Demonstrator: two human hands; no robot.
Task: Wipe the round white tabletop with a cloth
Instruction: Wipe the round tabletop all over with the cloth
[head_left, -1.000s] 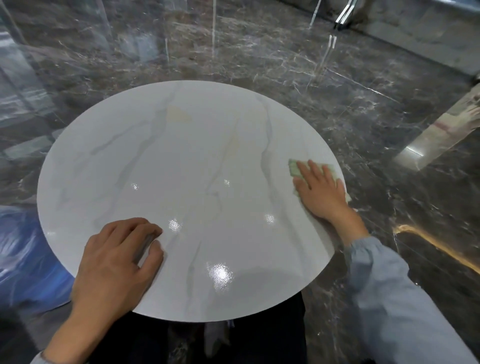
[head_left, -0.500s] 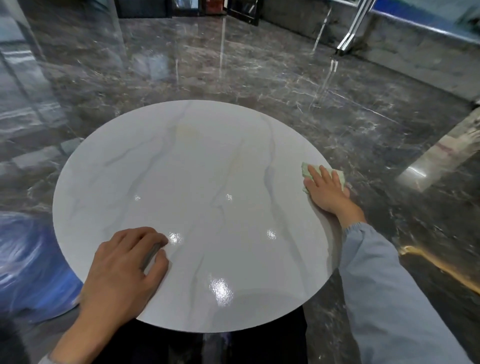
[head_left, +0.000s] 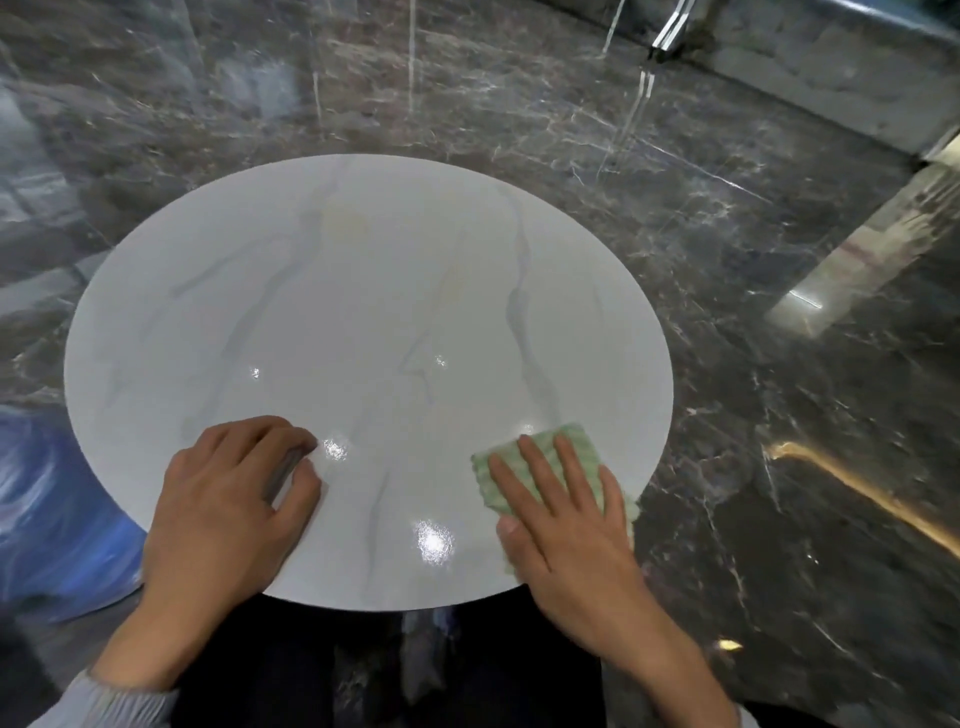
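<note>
Currently right hand (head_left: 566, 525) lies flat, fingers straight, pressing green cloth (head_left: 571, 436) on round white worktop (head_left: 363, 291) at its near right edge; left hand (head_left: 223, 509) rests near-left on worktop, fingers loosely curled, holding nothing

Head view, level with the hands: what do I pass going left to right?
Blurred blue shape on the floor → left hand, resting on the white tabletop → right hand, pressing flat on the green cloth near the right rim → dark marble floor with a light streak.
</note>
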